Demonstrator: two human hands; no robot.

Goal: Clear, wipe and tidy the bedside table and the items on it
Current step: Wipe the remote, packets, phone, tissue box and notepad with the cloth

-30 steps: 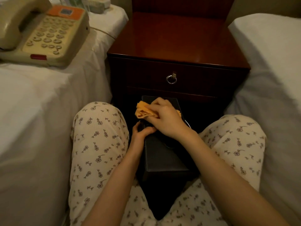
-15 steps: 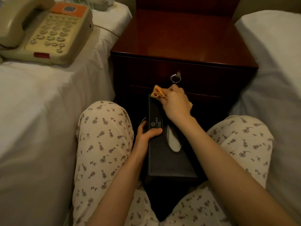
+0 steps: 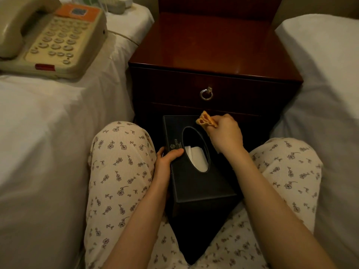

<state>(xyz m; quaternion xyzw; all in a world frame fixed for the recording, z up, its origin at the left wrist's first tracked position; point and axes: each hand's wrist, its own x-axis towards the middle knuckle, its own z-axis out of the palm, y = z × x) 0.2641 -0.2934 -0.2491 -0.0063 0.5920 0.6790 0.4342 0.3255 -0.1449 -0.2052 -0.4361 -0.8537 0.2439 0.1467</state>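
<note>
As the stroke ran out, the right hand [image 3: 226, 134] lifted off the tissue box [image 3: 198, 183], fingers [image 3: 223, 119] pinching the orange cloth [image 3: 206, 121] at its one o'clock corner. Left hand [image 3: 165, 162] gripped the nine o'clock edge; box sat on the lap [image 3: 120, 162], six o'clock of the bench [image 3: 213, 45]. Top likely done.

— Anything to read here?
— Nothing legible. The box [image 3: 194, 183] carries a small flower-like emblem [image 3: 172, 146] beside its opening, with a few tiny pale characters next to it, too small to make out.
— And the phone [image 3: 64, 41]?
— An orange label [image 3: 77, 11] at its top bears a dark square, maybe a code, but it is blurred. The keys [image 3: 56, 46] are too blurred to read as well.
</note>
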